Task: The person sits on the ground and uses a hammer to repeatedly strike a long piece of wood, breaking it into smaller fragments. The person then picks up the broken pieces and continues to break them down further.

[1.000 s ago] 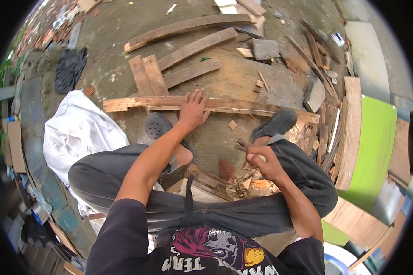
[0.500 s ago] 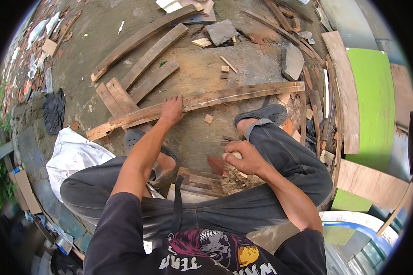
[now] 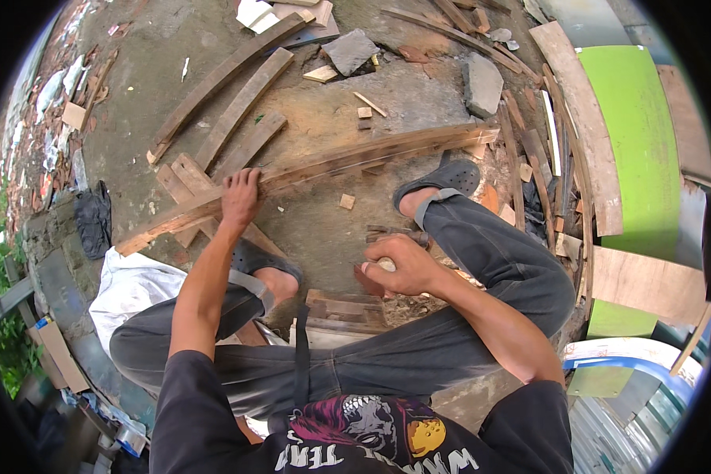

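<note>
A long worn wooden plank (image 3: 332, 162) lies across the ground in front of my feet, running from lower left to upper right. My left hand (image 3: 239, 199) rests on its left part, fingers spread over the wood. My right hand (image 3: 399, 266) is closed around a pale wooden handle of a tool (image 3: 387, 251) between my knees; the tool's head is hard to make out. Both feet wear dark sandals (image 3: 442, 178). I sit low on a small stack of wood pieces (image 3: 346, 310).
More planks (image 3: 237, 103) lie on the dirt beyond. Stone blocks (image 3: 482, 83) and wood scraps are scattered at the top. A green board (image 3: 636, 134) and stacked boards stand at the right, a white sack (image 3: 130, 288) at the left.
The view has swung so the plank now slants up to the right. My left hand has slid along the plank toward its left part. My right hand keeps its hold on the handle.
</note>
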Available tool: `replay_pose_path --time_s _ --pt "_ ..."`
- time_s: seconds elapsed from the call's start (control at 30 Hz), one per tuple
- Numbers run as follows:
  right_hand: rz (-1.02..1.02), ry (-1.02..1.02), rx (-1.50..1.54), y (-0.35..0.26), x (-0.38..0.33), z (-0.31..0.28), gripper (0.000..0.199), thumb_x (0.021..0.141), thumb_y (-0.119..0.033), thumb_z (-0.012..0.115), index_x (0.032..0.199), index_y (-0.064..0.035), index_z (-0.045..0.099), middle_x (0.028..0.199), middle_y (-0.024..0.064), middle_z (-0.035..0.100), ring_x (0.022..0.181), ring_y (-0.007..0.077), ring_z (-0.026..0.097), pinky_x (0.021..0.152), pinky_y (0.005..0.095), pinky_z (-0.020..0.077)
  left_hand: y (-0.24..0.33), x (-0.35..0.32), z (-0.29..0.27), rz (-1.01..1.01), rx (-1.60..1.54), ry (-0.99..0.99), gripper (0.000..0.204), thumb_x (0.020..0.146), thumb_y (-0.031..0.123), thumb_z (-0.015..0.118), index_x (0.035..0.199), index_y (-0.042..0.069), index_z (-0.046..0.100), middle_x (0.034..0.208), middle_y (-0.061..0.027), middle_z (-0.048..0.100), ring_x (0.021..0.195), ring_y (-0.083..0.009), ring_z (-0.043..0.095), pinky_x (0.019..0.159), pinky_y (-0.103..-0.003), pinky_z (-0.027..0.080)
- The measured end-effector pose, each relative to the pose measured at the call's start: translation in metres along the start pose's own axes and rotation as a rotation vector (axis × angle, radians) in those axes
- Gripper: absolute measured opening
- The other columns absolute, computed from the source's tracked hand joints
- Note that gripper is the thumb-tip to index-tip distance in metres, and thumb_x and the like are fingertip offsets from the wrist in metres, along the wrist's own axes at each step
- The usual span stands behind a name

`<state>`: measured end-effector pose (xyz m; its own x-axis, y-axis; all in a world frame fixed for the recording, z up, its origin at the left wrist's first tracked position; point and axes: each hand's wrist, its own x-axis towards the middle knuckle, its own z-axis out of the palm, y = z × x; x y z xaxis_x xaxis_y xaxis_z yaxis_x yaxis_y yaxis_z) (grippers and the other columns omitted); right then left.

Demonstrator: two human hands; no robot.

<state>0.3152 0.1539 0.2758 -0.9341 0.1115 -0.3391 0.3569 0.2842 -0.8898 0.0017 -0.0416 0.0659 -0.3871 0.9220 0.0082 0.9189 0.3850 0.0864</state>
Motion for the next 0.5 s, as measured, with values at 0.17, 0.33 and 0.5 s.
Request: replay_pose_path --time_s 0.17,0.33,0.5 --pt "-0.012 -0.024 0.011 0.0 -0.002 0.005 0.036 0.085 -0.029 0.059 0.071 0.004 0.058 0.067 0.0258 0.056 0.067 0.0428 0.056 0.066 0.0478 0.0439 -0.059 -0.026 -0.045 -0.009 0.096 0.005 0.054 0.078 0.017 0.068 0.129 0.014 0.051 0.121 -0.0094 0.056 0.116 -0.0279 0.053 0.099 -0.044 0.038" --pt "0.009 -0.092 0.038 -0.007 0.002 0.012 0.035 0.085 -0.029 0.059 0.072 0.0039 0.06 0.068 0.0268 0.057 0.068 0.0434 0.057 0.068 0.0487 0.0448 -0.148 -0.086 -0.068 -0.127 0.154 -0.111 0.055 0.082 0.017 0.068 0.134 0.015 0.049 0.127 -0.0089 0.056 0.122 -0.0294 0.051 0.103 -0.045 0.037" --pt "-0.005 -0.079 -0.019 -0.008 0.003 0.013 0.034 0.085 -0.028 0.059 0.073 0.0039 0.059 0.067 0.0259 0.058 0.068 0.0426 0.059 0.068 0.0482 0.0457 -0.169 -0.109 -0.097 -0.353 0.223 -0.492 0.06 0.082 0.017 0.067 0.139 0.013 0.047 0.136 -0.0085 0.053 0.129 -0.0278 0.047 0.11 -0.047 0.032"
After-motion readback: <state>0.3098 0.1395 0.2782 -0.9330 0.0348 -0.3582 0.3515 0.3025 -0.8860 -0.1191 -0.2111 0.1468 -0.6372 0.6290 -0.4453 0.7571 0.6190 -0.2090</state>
